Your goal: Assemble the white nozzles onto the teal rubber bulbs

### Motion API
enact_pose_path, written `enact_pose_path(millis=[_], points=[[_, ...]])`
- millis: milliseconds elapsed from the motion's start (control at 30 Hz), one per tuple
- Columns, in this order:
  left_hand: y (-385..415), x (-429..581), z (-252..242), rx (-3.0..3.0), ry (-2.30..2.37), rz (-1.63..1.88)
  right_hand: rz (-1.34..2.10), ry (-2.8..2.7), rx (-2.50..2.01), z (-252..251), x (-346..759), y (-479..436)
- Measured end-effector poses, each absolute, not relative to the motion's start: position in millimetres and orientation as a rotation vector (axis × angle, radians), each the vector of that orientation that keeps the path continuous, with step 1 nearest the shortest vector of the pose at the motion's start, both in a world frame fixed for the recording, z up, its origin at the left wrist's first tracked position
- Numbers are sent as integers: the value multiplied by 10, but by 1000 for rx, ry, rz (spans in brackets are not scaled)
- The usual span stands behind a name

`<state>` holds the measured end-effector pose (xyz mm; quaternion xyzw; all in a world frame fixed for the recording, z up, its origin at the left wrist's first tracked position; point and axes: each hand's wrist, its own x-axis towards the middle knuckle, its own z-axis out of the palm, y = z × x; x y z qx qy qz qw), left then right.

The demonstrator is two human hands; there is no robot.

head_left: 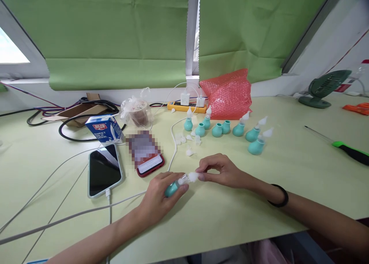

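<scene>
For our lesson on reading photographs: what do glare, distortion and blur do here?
Head view: the window is blown out white; glare streaks the pale-cased phone; pixelation hides most of the red phone's screen. Head view: the right window frame leans steeply, probably wide-angle distortion; left hand and right hand look reasonably sharp.

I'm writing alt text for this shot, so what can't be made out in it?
All in the head view:
Held teal bulb: partly covered by the left hand.
White tip: far end hidden by the right hand.
Red-cased phone: upper screen blurred by pixelation.
Orange object: cut off by the right edge.
Loose clear pieces: too small to tell their exact shapes.
</scene>
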<state>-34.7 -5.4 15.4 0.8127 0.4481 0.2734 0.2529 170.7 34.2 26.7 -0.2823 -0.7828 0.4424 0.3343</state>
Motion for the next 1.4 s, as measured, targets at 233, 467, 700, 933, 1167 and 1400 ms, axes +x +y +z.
enact_pose_path(millis=[233, 467, 700, 933, 1167, 1400], points=[[-56, -331, 114, 2333, 1201, 716, 1275, -1971, -838, 184, 1683, 327], [-65, -333, 109, 2345, 1161, 738, 1455, -1765, -876, 118, 1634, 307], [-71, -333, 97, 2433, 1160, 732, 1399, -1887, -952, 164, 1640, 302], [-71, -328, 77, 2506, 1162, 684, 1462, -2054, -858, 186, 1685, 321], [-66, -313, 85, 2649, 1090, 628, 1684, -2043, -818, 180, 1714, 362], [-80, -282, 62, 2822, 1093, 655, 1748, -2001, -862, 148, 1705, 353]])
